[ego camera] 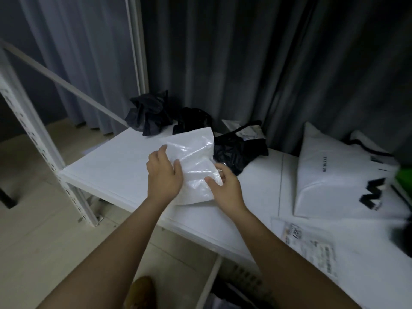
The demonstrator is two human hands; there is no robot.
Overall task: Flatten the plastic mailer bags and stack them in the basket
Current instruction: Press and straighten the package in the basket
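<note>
A white glossy mailer bag (pixel 194 159) lies on the white shelf board (pixel 107 166), slightly puffed and curled at its far edge. My left hand (pixel 163 177) rests flat on its left side, fingers spread. My right hand (pixel 225 184) presses on its lower right corner, fingers apart. Several crumpled black mailer bags sit behind it: one at the back left (pixel 148 114), one in the middle (pixel 192 120), one to the right (pixel 238 152). A large white mailer with black lettering (pixel 334 172) lies flat at the right. No basket is clearly visible.
A white metal rack post (pixel 42 148) stands at the left, another (pixel 138 45) at the back. Grey curtains hang behind. A flat white mailer with a printed label (pixel 312 244) lies near the front right. Something green (pixel 404 181) shows at the right edge.
</note>
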